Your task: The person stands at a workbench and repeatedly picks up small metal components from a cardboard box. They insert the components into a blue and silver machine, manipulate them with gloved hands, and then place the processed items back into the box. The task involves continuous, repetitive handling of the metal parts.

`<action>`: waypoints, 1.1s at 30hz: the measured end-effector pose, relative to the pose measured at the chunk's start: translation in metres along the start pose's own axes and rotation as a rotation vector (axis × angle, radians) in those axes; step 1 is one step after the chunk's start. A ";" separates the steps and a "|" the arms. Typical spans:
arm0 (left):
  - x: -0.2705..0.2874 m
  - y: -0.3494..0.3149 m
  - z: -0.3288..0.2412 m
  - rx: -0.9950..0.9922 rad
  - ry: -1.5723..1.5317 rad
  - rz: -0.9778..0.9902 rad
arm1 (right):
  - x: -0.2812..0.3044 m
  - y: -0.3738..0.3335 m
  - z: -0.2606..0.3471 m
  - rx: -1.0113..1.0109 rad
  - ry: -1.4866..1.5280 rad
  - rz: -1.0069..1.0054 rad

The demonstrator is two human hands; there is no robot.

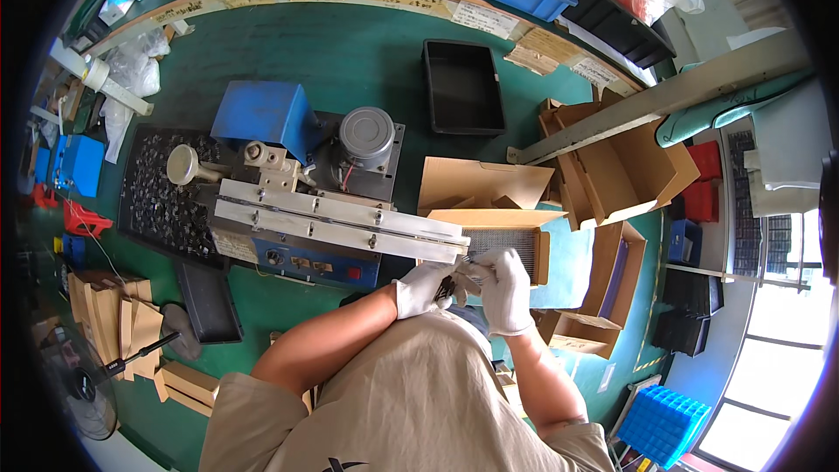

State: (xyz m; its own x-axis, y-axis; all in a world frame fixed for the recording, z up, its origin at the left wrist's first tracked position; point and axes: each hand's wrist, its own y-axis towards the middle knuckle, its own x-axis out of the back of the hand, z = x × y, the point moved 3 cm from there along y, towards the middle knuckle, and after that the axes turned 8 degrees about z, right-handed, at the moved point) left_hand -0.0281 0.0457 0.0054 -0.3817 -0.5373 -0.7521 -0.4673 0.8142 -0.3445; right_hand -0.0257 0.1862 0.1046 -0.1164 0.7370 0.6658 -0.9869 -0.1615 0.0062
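Both gloved hands are meeting just past the end of the metal rail of a blue machine on the green counter. The left hand is pinching a small dark part, fingers narrow around it. The right hand is curling closed over thin metal pieces, beside an open cardboard box.
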 end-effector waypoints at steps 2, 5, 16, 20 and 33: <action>0.002 0.001 0.003 -0.017 -0.126 -0.001 | 0.014 0.011 0.010 0.117 -0.079 -0.061; 0.003 0.003 0.003 0.018 -0.292 -0.036 | 0.023 0.020 0.027 0.157 -0.125 -0.023; 0.011 0.001 0.011 -0.026 -0.475 -0.026 | 0.012 0.028 0.034 0.189 -0.127 0.064; 0.005 -0.005 0.004 -0.062 -0.344 -0.013 | 0.005 0.036 0.035 0.280 -0.154 0.095; 0.008 0.000 0.013 0.035 -0.438 -0.079 | -0.019 -0.010 0.009 0.091 -0.292 0.149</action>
State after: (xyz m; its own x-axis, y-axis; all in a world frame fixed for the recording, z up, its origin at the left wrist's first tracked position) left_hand -0.0208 0.0444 -0.0081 0.0309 -0.4603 -0.8872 -0.4511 0.7857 -0.4234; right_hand -0.0121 0.1682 0.0986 -0.2083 0.4839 0.8500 -0.9460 -0.3203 -0.0495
